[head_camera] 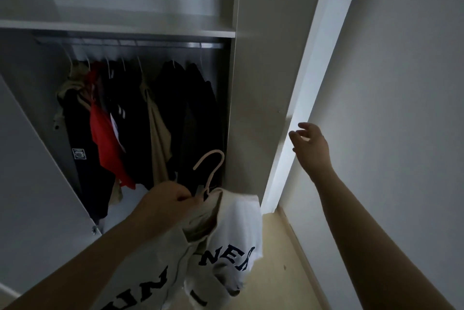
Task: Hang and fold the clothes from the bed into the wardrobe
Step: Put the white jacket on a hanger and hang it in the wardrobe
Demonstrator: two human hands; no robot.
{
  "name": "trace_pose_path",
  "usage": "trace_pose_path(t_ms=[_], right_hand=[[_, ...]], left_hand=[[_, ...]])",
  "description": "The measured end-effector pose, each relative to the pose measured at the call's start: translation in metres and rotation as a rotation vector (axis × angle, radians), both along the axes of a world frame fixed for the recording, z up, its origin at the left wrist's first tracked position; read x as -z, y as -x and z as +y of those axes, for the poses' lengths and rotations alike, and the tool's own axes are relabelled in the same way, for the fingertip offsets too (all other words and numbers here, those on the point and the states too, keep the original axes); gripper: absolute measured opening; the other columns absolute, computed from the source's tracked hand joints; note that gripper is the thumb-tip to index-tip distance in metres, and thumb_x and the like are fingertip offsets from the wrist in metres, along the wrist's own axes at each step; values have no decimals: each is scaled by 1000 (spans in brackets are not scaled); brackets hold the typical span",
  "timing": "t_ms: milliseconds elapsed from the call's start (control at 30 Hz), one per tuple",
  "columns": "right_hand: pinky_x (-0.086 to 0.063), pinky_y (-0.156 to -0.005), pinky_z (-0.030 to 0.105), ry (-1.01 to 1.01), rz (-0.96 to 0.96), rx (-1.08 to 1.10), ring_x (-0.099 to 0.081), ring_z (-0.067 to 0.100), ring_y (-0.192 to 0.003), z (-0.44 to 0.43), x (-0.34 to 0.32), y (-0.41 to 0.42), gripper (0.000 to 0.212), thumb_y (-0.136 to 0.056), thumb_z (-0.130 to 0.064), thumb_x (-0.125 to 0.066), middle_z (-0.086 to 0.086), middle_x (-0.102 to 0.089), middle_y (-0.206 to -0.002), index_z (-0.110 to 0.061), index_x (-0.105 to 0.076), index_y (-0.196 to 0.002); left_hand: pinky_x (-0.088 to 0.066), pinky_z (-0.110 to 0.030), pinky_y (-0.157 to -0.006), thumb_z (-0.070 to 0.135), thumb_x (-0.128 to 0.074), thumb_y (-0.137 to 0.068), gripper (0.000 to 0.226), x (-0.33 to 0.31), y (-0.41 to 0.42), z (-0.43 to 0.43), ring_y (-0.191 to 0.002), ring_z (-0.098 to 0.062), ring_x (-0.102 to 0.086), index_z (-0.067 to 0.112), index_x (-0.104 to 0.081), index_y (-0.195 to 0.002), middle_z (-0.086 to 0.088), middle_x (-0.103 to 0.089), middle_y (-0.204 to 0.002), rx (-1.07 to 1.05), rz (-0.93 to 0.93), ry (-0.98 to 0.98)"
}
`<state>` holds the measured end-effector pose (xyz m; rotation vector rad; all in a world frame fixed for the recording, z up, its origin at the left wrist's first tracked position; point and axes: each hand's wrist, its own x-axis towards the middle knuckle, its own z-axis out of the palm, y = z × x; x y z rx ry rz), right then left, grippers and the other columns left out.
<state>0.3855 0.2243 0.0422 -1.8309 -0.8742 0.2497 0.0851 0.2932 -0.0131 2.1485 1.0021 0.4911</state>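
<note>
The left hand (167, 199) pinches the pale plastic hanger (209, 174) carrying a white lettered sweatshirt (233, 232) before the open wardrobe (233, 33), while the right hand (310, 149), fingers spread loosely, reaches near the white door edge (313, 84).

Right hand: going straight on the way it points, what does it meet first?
Probably the white door edge, just ahead of the open fingers of the right hand; depth is hard to judge.
</note>
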Motion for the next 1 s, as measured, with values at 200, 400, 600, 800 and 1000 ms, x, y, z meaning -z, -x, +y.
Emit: trace_pose_path(t_ms=[200,400,600,800,1000], right_hand=[[-44,-87,22,-50,-89,-264,-56,13,-103,32,-18,-27,39,-90,-21,-62,-6,-55,-115,-16,-48,-127],[-40,-56,5,-121,-177,-285,-57,6,-74,38,-13,-29,9,-92,-21,-57,-8,-60,-89,-19,-48,-92],[-45,-71,19,-119,-195,-356,-58,20,-92,49,-2,-13,25,-97,-23,-50,0,-62,-115,-12,-51,-119],[-44,-77,15,-86,-270,-363,-60,16,-99,64,-1,12,33,-101,-23,-46,-5,-53,-120,-20,-52,-132],[-51,-91,42,-58,-310,-439,-63,28,-99,87,-5,51,25,-97,-10,-50,3,-58,-116,-8,-60,-120]], left_hand=[[-24,-24,-46,45,-60,-84,51,-15,-9,-26,-40,-10,-29,20,-37,-46,3,-31,-44,-25,11,-35],[-28,-28,-52,37,-62,-87,51,-10,-11,-38,-43,-9,-34,20,-41,-44,6,-34,-42,-140,89,-68],[-33,-26,-56,31,-62,-89,46,-8,-11,-39,-54,-18,-45,-2,-57,-57,-17,-50,-55,-210,39,-13],[-27,-18,-50,30,-62,-89,45,-11,-1,-30,-48,-11,-38,6,-52,-52,-2,-40,-49,-228,57,-49],[-23,-17,-47,37,-63,-86,54,-13,30,-8,-41,-7,-29,19,-38,-42,6,-30,-40,-201,10,-23]])
